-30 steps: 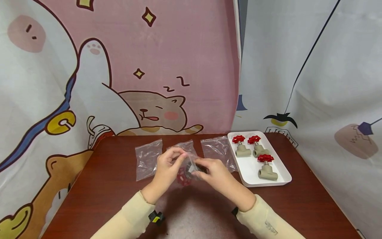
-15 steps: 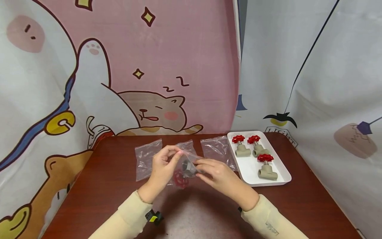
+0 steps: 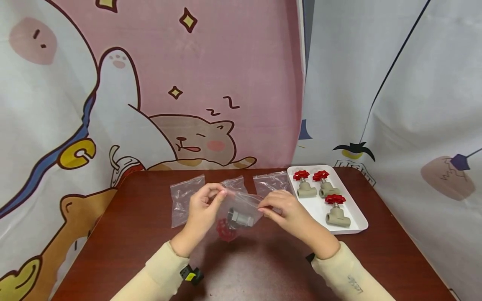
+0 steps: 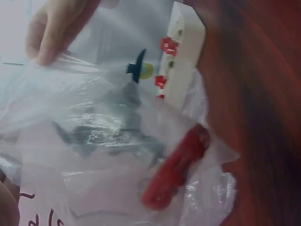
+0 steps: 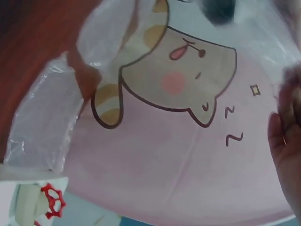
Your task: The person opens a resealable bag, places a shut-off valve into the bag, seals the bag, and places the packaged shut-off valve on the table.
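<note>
A clear zip bag (image 3: pixel 244 200) hangs in the air between my hands in the head view. Inside it lies a valve with a grey body (image 3: pixel 241 219) and a red handwheel (image 3: pixel 226 230), tilted with the wheel toward the lower left. My left hand (image 3: pixel 203 209) pinches the bag's upper left corner. At the upper right edge, my right hand (image 3: pixel 288 211) pinches the plastic between thumb and fingers. The left wrist view shows the red handwheel (image 4: pixel 176 169) through the film, the grey body blurred behind glare.
A white tray (image 3: pixel 314 217) at the right holds three beige valves with red handwheels (image 3: pixel 337 217). Flat clear bags lie at the back of the brown table (image 3: pixel 143 259), one at the left (image 3: pixel 184 202) and one beside the tray (image 3: pixel 273 184). A cartoon-print curtain (image 3: pixel 241 62) hangs behind.
My right hand has moved to the right and let the valve's body out of its fingers, still pinching the bag's edge. My left hand has shifted slightly left, and the bag is spread wider.
</note>
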Motion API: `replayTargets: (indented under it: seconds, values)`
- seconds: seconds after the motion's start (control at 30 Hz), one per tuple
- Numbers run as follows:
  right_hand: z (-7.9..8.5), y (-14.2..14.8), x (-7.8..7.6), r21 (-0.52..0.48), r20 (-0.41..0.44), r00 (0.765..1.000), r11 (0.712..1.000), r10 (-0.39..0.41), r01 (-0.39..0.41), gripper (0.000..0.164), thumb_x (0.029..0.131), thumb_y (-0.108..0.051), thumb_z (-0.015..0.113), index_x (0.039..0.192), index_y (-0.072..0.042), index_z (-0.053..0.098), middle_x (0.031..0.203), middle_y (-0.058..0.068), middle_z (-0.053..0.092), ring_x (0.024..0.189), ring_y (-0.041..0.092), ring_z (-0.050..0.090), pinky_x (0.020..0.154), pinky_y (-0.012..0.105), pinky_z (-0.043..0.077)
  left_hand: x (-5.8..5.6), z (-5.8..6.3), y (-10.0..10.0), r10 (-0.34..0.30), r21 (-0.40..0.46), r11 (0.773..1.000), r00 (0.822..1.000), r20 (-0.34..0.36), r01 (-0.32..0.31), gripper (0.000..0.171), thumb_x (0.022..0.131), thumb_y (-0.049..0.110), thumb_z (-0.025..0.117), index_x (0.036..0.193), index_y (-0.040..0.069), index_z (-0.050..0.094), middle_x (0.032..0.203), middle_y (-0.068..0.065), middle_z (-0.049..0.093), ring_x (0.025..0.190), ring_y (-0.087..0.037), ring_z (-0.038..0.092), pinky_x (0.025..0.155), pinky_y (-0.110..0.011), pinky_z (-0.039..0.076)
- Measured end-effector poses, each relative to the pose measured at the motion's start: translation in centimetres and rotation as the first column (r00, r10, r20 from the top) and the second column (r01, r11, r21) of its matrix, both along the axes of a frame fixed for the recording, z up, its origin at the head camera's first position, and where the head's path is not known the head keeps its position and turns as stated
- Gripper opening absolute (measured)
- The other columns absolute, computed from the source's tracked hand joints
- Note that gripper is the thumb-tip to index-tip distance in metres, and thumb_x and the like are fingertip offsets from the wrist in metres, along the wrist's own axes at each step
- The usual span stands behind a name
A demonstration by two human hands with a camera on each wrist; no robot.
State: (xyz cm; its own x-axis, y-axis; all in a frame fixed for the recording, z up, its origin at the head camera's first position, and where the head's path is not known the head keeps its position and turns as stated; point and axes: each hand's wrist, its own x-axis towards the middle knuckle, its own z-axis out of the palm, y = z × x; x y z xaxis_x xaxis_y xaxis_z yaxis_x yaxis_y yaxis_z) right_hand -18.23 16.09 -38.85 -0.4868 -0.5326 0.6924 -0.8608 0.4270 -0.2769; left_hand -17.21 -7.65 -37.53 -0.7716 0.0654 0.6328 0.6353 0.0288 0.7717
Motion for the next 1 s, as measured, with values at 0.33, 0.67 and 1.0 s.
replayTargets:
  seconds: [0.33,0.67,1.0]
  values:
    - [-0.4,-0.3,-0.1,-0.020,0.065,0.998,1.000,0.024,-0.023,0.015,0.074,-0.004,0.078,0.085,-0.011,0.071,0.080,-0.007,0.068,0.076,0.008,0.059,0.074,0.022,0.045,-1.3,-2.6,-0.6,-0.005,0.026,1.000,0.993,0.122,0.002,0.007,0.090,0.001,0.061,0.092,-0.005,0.060,0.084,-0.022,0.070,0.080,-0.009,0.068,0.065,-0.017,0.049]
    - [-1.4,-0.3,-0.3,-0.002,0.127,0.992,1.000,-0.002,0.002,0.007,0.079,-0.010,0.075,0.085,-0.011,0.071,0.079,-0.007,0.068,0.073,0.007,0.059,0.069,0.018,0.045,-1.2,-3.3,-0.5,0.001,0.017,1.000,0.982,0.188,-0.005,0.010,0.090,0.007,0.062,0.091,-0.003,0.061,0.082,-0.021,0.070,0.078,-0.009,0.069,0.065,-0.022,0.050]
    - [-2.4,-0.2,-0.4,0.073,0.176,0.982,0.996,-0.064,0.052,0.008,0.077,-0.010,0.076,0.084,-0.013,0.073,0.080,-0.007,0.068,0.076,0.008,0.060,0.069,0.025,0.049,-1.3,-4.2,-0.3,0.046,-0.044,0.998,0.960,0.275,-0.035,0.007,0.089,0.003,0.062,0.092,-0.004,0.064,0.081,-0.021,0.071,0.072,-0.006,0.064,0.060,-0.016,0.043]
